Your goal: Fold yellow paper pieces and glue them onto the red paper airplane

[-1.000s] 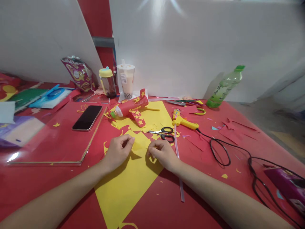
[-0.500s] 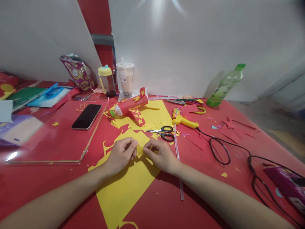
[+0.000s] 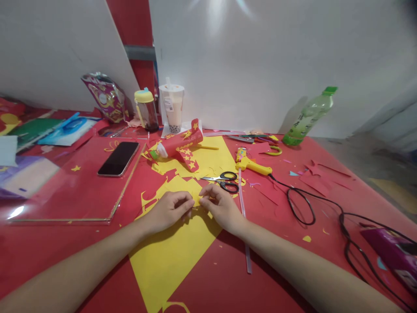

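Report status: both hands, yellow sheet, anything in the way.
Left hand and right hand: fingertips close together over yellow sheet. Anything pinched: hard to tell. Nearest possible obstacle: scissors, just beyond right hand.

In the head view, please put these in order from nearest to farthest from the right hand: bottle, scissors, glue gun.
1. Scissors: just beyond the right hand.
2. Glue gun: farther back, to the right.
3. Bottle: back right, by the wall.

Scissors (image 3: 219, 178) between near paper (image 3: 172, 265) and glue gun (image 3: 257, 168); phone (image 3: 118, 159) far left.
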`<state>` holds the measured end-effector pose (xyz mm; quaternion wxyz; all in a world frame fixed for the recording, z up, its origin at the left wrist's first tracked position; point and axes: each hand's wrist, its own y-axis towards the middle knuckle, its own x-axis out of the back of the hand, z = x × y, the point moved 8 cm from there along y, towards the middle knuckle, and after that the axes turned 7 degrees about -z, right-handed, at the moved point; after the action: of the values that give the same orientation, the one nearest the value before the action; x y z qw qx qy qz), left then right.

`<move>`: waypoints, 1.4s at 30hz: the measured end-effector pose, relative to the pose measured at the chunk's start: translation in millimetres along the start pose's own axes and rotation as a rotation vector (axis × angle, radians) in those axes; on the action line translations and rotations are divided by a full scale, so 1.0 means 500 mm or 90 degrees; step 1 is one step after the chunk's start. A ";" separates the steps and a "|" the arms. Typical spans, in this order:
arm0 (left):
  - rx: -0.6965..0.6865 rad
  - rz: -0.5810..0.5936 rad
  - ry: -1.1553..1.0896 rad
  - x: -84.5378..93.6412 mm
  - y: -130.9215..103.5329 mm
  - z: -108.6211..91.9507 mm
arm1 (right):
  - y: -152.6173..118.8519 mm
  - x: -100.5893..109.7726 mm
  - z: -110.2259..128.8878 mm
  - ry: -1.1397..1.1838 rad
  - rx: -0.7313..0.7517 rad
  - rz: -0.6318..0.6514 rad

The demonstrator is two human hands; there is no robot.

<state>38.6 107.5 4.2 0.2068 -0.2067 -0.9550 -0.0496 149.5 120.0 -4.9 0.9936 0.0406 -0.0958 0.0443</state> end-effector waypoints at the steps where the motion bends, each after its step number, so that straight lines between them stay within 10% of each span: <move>1: 0.000 0.001 0.006 0.000 0.001 0.001 | -0.001 -0.002 0.002 -0.011 0.014 0.006; 27: 0.029 -0.001 -0.002 0.001 0.006 0.012 | -0.030 -0.021 0.051 -0.213 0.265 0.062; 42: 0.058 0.035 -0.016 -0.003 0.007 0.013 | -0.028 -0.023 0.045 -0.222 0.215 0.076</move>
<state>38.8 111.2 -2.5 0.2049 -0.2237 -0.9529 0.0020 135.4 103.3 14.1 0.9369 0.2073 -0.2589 0.1104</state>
